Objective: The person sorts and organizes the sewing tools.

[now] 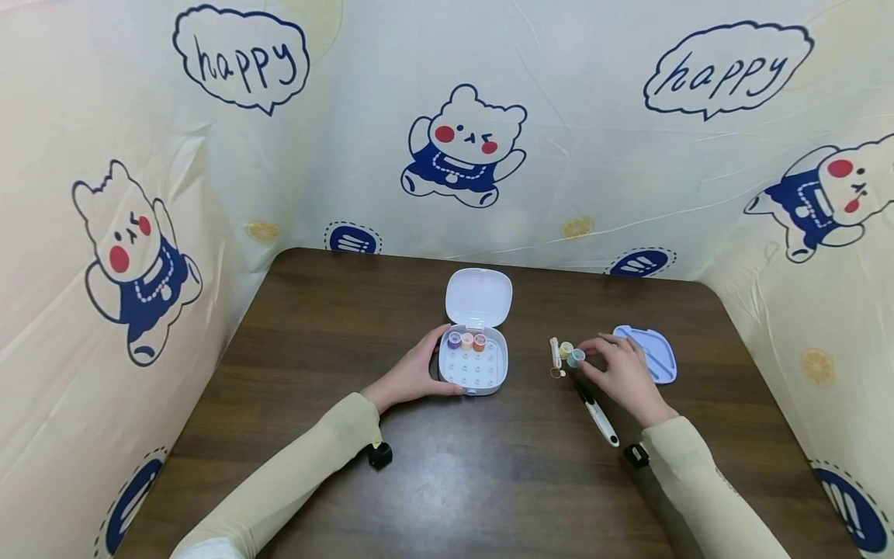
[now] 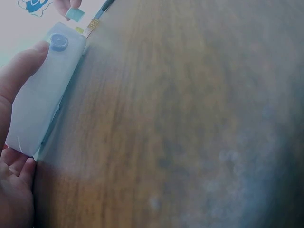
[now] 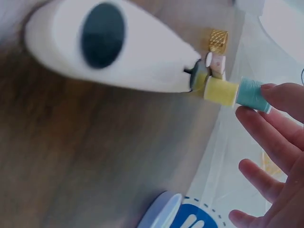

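Observation:
My left hand (image 1: pixel 412 373) holds a small white sewing box (image 1: pixel 482 390) by its left side, thumb at the front near the round latch (image 2: pixel 59 42). The box's lid (image 1: pixel 478 296) is up. In its back row of pegs stand a purple spool (image 1: pixel 455 341), a peach spool (image 1: pixel 467 341) and an orange spool (image 1: pixel 479 342). To the right, my right hand (image 1: pixel 625 376) pinches a teal thread spool (image 3: pixel 251 94) between thumb and finger, other fingers spread. A yellow thread spool (image 3: pixel 221 91) is right beside it.
Near the spools lie a gold thimble (image 3: pixel 218 41) and a slim pinkish-white piece (image 1: pixel 555 353). A white-handled tool with a dark tip (image 1: pixel 599 418) lies in front of them. A blue tray (image 1: pixel 661 355) sits behind my right hand. Printed cloth (image 1: pixel 559 155) surrounds the table.

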The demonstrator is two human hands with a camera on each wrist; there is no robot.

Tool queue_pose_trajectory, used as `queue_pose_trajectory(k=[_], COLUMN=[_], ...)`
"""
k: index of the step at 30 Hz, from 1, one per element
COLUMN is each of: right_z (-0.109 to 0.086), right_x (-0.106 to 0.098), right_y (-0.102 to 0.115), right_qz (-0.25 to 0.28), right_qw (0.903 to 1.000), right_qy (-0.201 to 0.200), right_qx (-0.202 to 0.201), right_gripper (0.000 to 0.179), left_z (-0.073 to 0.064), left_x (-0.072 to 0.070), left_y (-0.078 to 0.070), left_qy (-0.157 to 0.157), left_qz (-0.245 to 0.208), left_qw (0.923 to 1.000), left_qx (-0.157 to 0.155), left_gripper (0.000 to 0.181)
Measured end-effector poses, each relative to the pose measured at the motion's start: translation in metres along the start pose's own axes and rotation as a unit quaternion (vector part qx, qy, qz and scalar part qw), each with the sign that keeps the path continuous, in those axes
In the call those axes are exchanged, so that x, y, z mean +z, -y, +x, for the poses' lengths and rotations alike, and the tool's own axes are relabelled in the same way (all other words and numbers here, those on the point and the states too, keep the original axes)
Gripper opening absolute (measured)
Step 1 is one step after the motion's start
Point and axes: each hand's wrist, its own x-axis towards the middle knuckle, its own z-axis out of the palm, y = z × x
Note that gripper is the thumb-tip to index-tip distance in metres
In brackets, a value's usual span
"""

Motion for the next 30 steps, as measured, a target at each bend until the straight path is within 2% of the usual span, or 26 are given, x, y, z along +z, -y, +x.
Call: queue_pose_trajectory(k=[14, 30], right_z=[0.011, 0.030], right_x=[-0.002, 0.005], right_y=[0.022, 0.040], right_qz=[0.008, 0.024], right_qw=[0.9994, 0.9980], right_qy=[-0.013, 0.002], right_qx=[-0.032, -0.059], right_gripper=[0.022, 0.022], left_z=[0.000, 0.000], left_x=[0.000, 0.000], left_y=[0.000, 0.000], left_qy=[-0.002, -0.002], left_qz=[0.001, 0.000], left_qw=[1.0000, 1.0000], left_qx=[0.003, 0.000], left_gripper=[0.122, 0.122])
